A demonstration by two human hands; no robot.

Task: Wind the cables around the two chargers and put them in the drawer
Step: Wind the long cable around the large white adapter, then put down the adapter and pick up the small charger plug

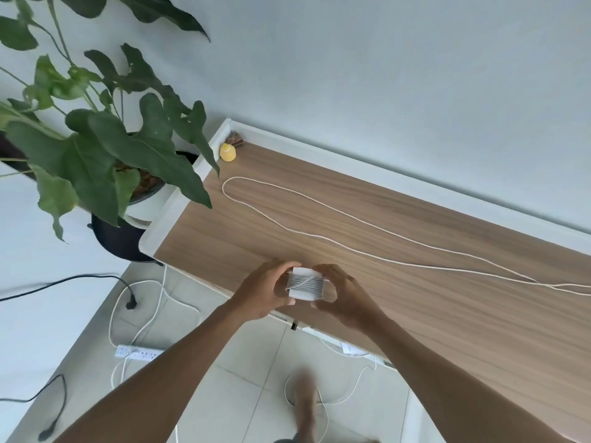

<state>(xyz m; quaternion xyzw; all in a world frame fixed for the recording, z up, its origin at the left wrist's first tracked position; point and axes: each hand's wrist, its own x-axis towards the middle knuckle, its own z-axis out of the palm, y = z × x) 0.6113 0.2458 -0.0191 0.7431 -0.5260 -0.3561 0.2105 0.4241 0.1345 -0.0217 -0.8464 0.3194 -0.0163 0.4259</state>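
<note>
A white square charger (305,284) with its white cable wound around it in several turns sits between my two hands above the near edge of the wooden desk (415,314). My left hand (263,290) grips its left side and my right hand (340,294) grips its right side. A second white cable (319,215) lies loose on the desk in a long loop that runs off the right edge of the view. Its charger is not in view. No drawer can be seen.
A small yellow object (228,152) sits in the desk's far left corner. A big leafy potted plant (105,148) stands left of the desk. On the tiled floor lie a white power strip (137,353) and loose black and white cables.
</note>
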